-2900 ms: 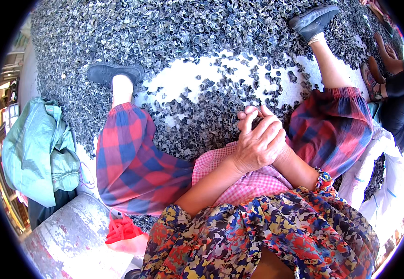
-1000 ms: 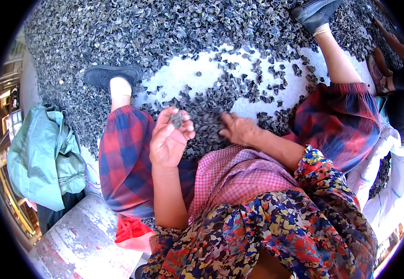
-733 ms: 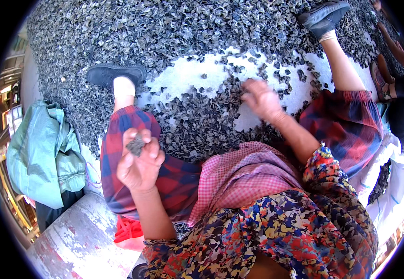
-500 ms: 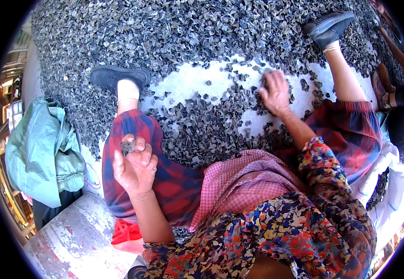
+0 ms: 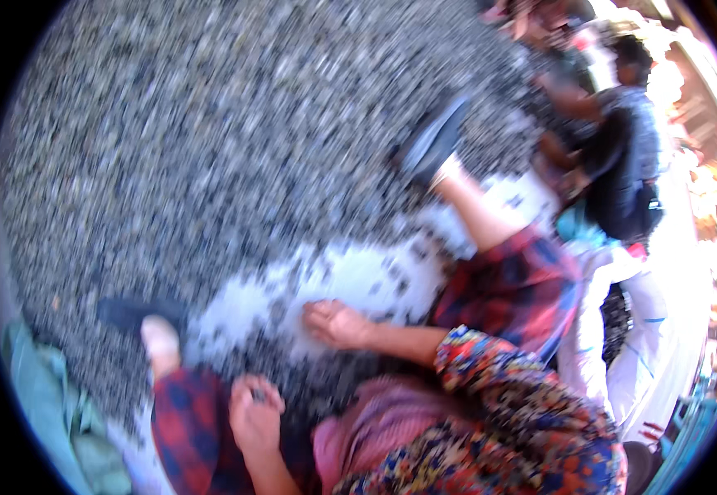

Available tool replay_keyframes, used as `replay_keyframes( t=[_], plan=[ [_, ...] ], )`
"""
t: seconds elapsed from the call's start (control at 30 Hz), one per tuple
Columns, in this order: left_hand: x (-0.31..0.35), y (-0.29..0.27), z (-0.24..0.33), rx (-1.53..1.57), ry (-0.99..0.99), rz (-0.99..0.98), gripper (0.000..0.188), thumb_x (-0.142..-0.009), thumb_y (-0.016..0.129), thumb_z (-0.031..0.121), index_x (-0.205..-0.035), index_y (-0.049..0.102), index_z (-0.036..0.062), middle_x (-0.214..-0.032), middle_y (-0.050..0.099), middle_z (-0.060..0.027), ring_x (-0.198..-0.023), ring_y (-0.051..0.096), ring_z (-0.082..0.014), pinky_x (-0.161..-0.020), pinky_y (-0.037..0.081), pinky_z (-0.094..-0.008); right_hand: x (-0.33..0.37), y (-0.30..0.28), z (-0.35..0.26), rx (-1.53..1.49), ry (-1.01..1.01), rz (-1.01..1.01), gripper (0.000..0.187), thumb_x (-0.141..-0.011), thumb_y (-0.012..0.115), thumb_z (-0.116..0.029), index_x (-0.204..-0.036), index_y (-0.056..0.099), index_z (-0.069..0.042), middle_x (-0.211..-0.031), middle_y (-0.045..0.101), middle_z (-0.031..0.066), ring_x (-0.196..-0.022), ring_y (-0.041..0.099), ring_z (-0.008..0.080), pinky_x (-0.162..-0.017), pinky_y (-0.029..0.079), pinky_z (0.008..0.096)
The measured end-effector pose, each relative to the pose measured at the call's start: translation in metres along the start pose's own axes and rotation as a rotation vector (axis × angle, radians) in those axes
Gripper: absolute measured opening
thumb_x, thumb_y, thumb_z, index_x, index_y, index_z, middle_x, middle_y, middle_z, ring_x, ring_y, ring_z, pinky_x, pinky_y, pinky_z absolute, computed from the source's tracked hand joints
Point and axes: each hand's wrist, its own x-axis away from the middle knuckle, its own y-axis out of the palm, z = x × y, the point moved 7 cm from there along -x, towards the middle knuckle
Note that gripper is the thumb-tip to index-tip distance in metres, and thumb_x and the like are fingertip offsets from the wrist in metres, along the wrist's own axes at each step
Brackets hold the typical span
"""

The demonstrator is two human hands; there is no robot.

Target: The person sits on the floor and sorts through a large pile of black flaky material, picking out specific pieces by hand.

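Note:
Small dark curled pieces (image 5: 193, 157), which look like dried wood ear fungus, cover the ground in a wide layer. My left hand (image 5: 256, 415) is palm up over my left thigh. Its fingers are curled round a small dark piece (image 5: 258, 396). In front of my lap, my right hand (image 5: 335, 323) is low over a pale patch of floor (image 5: 358, 276), beside scattered pieces. Its fingers point left and lie close together, but blur hides their tips and anything under them.
My shoes (image 5: 434, 140) rest among the pieces on both sides. A green sack (image 5: 53, 412) lies at the lower left. White sacks (image 5: 647, 346) stand at the right, one with dark pieces inside. Another person (image 5: 626, 157) in dark clothing sits at the upper right, with others beyond.
The view has swung right, bringing more of the people and white sacks into sight. My right hand has drawn nearer my lap and points left. My left hand's fingers have curled in.

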Motion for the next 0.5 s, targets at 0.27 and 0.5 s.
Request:
replay_keyframes(
  t=[0.27, 0.5],
  plan=[
    [-0.033, 0.019, -0.153, -0.298, -0.441, -0.091, 0.011, -0.085, 0.052, 0.005, -0.093, 0.058, 0.0008, -0.073, 0.058, -0.0057, -0.067, 0.056, -0.0166, -0.061, 0.046, -0.0281, -0.128, -0.189, 0.098, 0.513, 0.331, 0.541, 0.055, -0.076, 0.063, -0.024, -0.126, 0.046, -0.007, -0.138, 0.036, 0.0177, -0.126, 0.033, 0.0350, -0.095, 0.033, 0.0481],
    [-0.059, -0.032, -0.190, -0.630, -0.436, -0.092, 0.014, -0.083, 0.061, 0.013, -0.092, 0.060, 0.0024, -0.073, 0.059, -0.0060, -0.065, 0.057, -0.0159, -0.059, 0.045, -0.0267, -0.128, -0.168, 0.126, 0.533, 0.440, 0.303, 0.082, -0.074, 0.066, -0.042, -0.143, 0.026, -0.022, -0.141, 0.030, 0.0165, -0.131, 0.025, 0.0357, -0.091, 0.035, 0.0570]
  ],
)
